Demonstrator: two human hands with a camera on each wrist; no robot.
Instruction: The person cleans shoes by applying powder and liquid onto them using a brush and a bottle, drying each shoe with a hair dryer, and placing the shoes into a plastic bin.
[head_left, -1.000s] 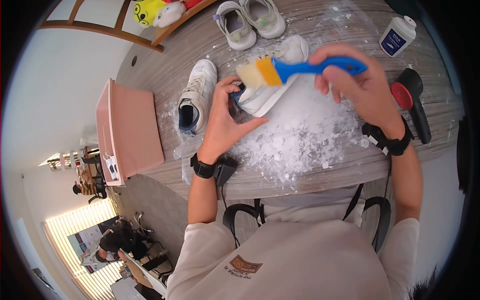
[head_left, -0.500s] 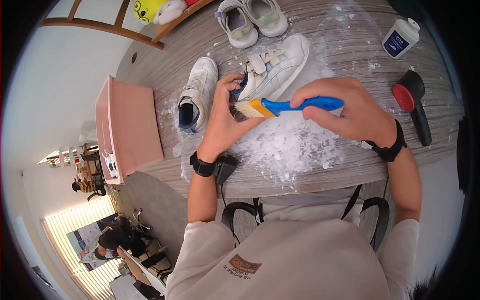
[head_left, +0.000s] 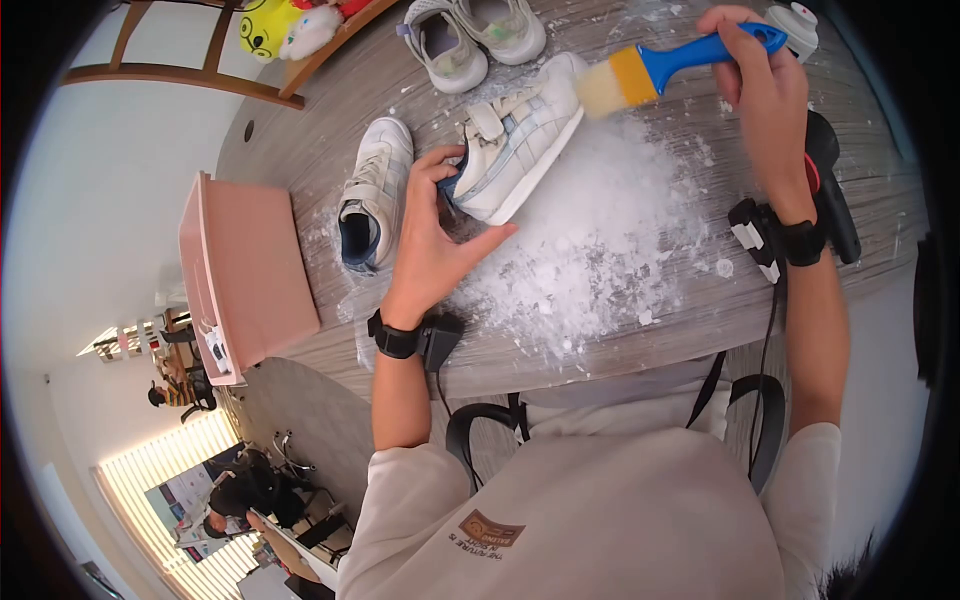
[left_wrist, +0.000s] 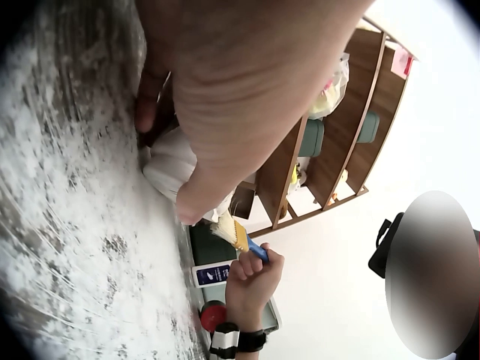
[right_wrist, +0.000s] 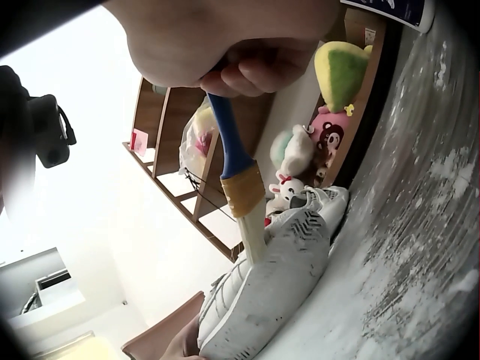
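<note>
In the head view, my left hand (head_left: 425, 250) grips the heel of a white sneaker (head_left: 530, 130), fingers hooked over its blue-lined collar and thumb spread along the near side. My right hand (head_left: 770, 120) holds a paintbrush (head_left: 630, 78) by its blue handle. Its pale bristles are at the sneaker's toe; the right wrist view shows the brush (right_wrist: 244, 191) against the toe, where dark tread marks show on the sole. White powder (head_left: 600, 240) lies thick on the table beside the sneaker. The matching sneaker (head_left: 378, 190) stands left of my left hand.
A pair of light shoes (head_left: 440, 50) stands at the back. On the right are a white bottle (head_left: 800, 35), partly behind my right hand, and a black tool with a red face (head_left: 825, 170). A pink bin (head_left: 250, 270) stands at the left, near a wooden shelf (head_left: 190, 75) with plush toys.
My right hand has carried the brush from the sneaker's heel, where it dipped low beside my left thumb, up and right to the toe. My left hand keeps its grip on the heel.
</note>
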